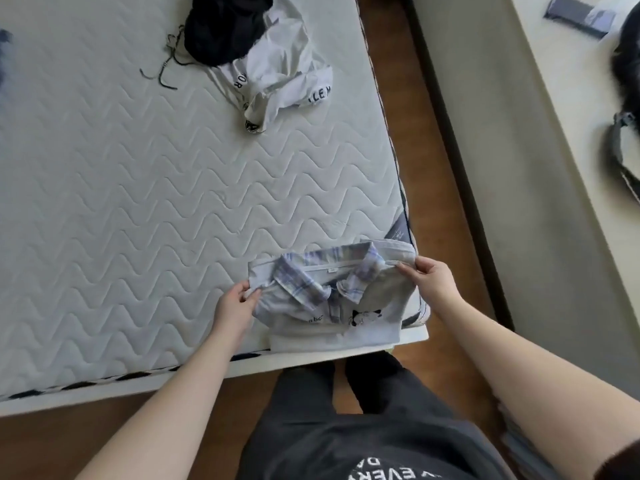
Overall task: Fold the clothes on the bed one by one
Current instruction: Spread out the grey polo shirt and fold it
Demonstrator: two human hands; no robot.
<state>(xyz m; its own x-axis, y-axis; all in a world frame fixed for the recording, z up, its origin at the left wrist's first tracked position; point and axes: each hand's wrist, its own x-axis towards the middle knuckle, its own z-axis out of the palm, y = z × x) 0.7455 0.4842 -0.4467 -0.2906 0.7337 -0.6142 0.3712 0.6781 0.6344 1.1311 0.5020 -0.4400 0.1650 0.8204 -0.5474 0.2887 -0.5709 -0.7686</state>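
1. shirt (332, 299), pale with a plaid collar and a small cartoon print, is lying folded at the near right corner of the mattress (138, 188), at about 5 o'clock on the bed.
2. left hand (235, 303) is pinching the shirt's 9 o'clock edge, thumb and fingers closed on the cloth by the shoulder.
3. right hand (433, 275) is pinching the 3 o'clock edge near the collar, fingertips closed on the fabric.
4. white garment (287, 74) with black lettering is lying crumpled at about 12 o'clock from the shirt, well apart from it, touching a black garment (221, 26) with loose cords just beyond it.
5. wooden floor (426, 140) is showing along the bed's 3 o'clock side, and a pale surface (519, 133) is lying past it with dark items at its far edge.
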